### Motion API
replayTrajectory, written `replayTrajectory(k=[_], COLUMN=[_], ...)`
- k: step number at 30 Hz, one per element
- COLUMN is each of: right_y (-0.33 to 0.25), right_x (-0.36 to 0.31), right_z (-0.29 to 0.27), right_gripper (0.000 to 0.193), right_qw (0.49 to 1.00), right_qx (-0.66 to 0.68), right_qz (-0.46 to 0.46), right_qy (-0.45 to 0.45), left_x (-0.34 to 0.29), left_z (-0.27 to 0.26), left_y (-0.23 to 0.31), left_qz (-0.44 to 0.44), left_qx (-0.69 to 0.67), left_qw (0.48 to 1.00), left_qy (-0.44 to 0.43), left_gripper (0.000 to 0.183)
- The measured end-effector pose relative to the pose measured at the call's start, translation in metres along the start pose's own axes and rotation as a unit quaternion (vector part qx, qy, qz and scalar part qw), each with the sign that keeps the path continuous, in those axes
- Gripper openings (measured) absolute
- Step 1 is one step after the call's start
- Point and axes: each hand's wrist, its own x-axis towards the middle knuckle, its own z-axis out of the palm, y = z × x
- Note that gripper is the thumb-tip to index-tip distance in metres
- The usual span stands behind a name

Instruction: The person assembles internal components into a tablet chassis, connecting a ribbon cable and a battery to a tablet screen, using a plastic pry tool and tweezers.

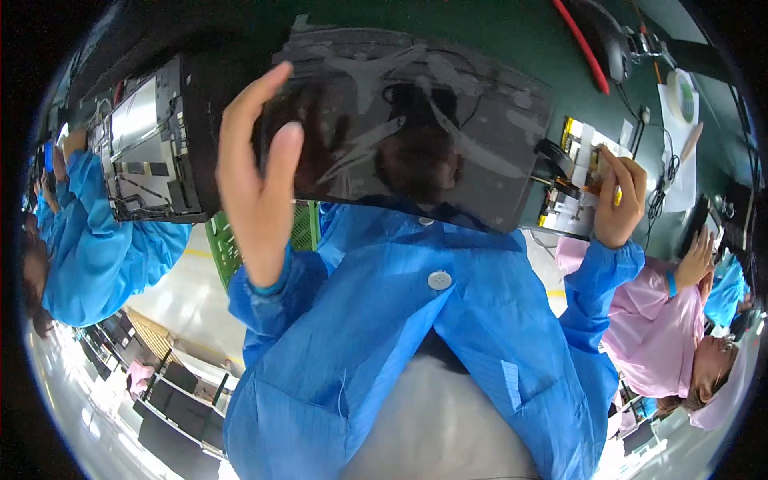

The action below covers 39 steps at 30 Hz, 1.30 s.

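A large glossy black screen panel point(344, 152) lies in front of me, its surface streaked and reflecting. Over its left edge is my left hand point(260, 176), fingers stretched and thumb apart, holding nothing; I cannot tell whether it touches the panel. Off the panel's right edge, dark flat cables point(558, 186) run toward a white and yellow assembly point(572, 216). My right hand point(622, 200) is at that assembly's right side with its fingers bent together. A small yellow piece shows at the fingers, but what they grip is mostly hidden.
An opened device chassis point(148, 148) with exposed inner parts stands at left. On the dark green bench point(528, 40) are a red-handled tool point(582, 48), a tape roll point(682, 96) and loose black cable point(662, 180). A green crate point(304, 228) is below. Co-workers sit on both sides.
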Motion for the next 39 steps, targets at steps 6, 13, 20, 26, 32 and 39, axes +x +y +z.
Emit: replayTrajectory(k=[6,13,20,26,32,39], right_y=[0.003,-0.016,-0.123,-0.177,-0.194,-0.152], right_x=[0.006,0.002,-0.016,-0.009,-0.010,-0.013], right_z=[-0.002,-0.026,-0.013,0.043,0.055,0.011], right_gripper=[0.027,0.025,0.042,0.038,0.029,0.034], right_qw=[1.000,0.995,0.970,0.953,0.881,0.961], right_qx=[-0.003,0.040,-0.075,0.046,0.159,0.083], right_qz=[0.012,0.083,-0.219,-0.263,-0.432,-0.252], right_qy=[-0.008,0.023,-0.077,-0.146,-0.111,-0.079], left_x=[-0.019,-0.026,-0.011,-0.004,-0.032,-0.050], left_z=[0.015,0.016,0.024,0.001,-0.001,0.007], left_y=[-0.014,0.004,0.014,-0.003,-0.025,-0.029], left_qz=[-0.039,-0.101,0.193,0.128,-0.046,-0.061], left_qx=[0.023,-0.094,0.130,0.028,-0.159,-0.225], left_qw=[0.998,0.990,0.971,0.984,0.979,0.971], left_qy=[0.048,0.038,-0.062,0.118,0.120,0.049], left_gripper=[0.055,0.059,0.040,0.031,0.045,0.061])
